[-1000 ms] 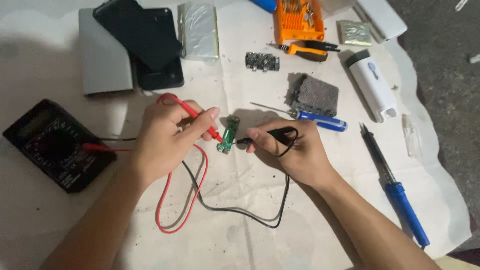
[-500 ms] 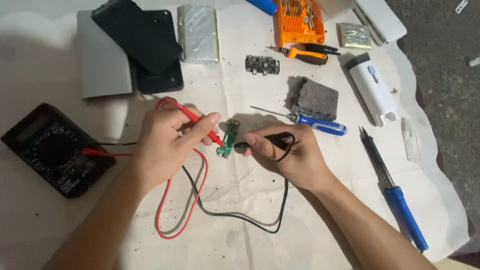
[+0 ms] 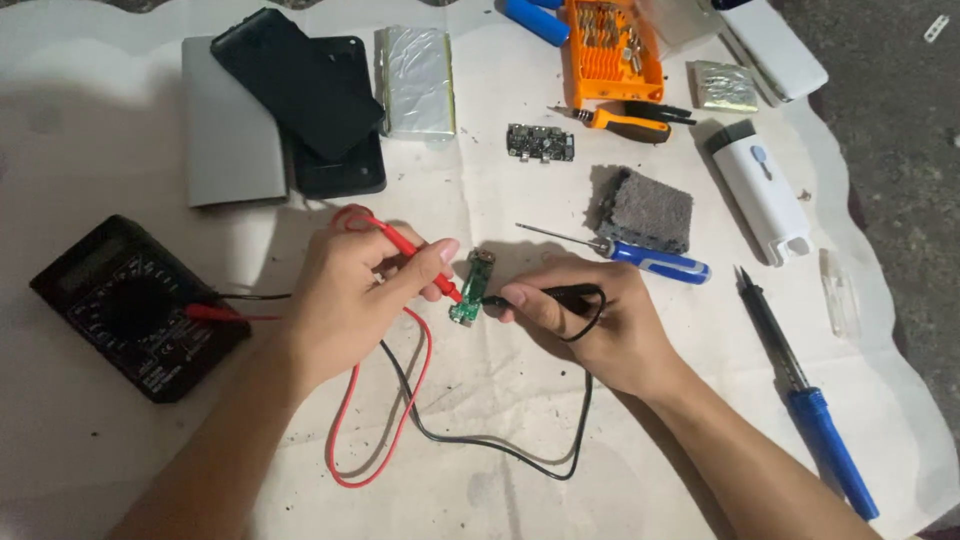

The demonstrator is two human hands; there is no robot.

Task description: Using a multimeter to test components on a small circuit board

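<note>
Where the white sheet (image 3: 500, 430) is barest, near its middle, lies a small green board (image 3: 471, 287), long axis running near-to-far, tilted slightly right at the far end.

Left hand (image 3: 350, 295): fingers pinched on the red probe (image 3: 420, 258), tip at the board's left edge.

Right hand (image 3: 600, 325): fingers pinched on the black probe (image 3: 545, 298), tip at the board's right edge.

Red lead (image 3: 345, 440) and black lead (image 3: 480, 440) loop on the sheet toward the viewer.

Multimeter (image 3: 135, 305): left, well apart.

Blue screwdriver (image 3: 640, 260) and grey sponge (image 3: 650, 208): just beyond the right hand.

Soldering iron (image 3: 800, 390): near the right edge.

Open room lies on the near side; the far edge is crowded by phones (image 3: 300, 90) and an orange bit case (image 3: 608, 50).
</note>
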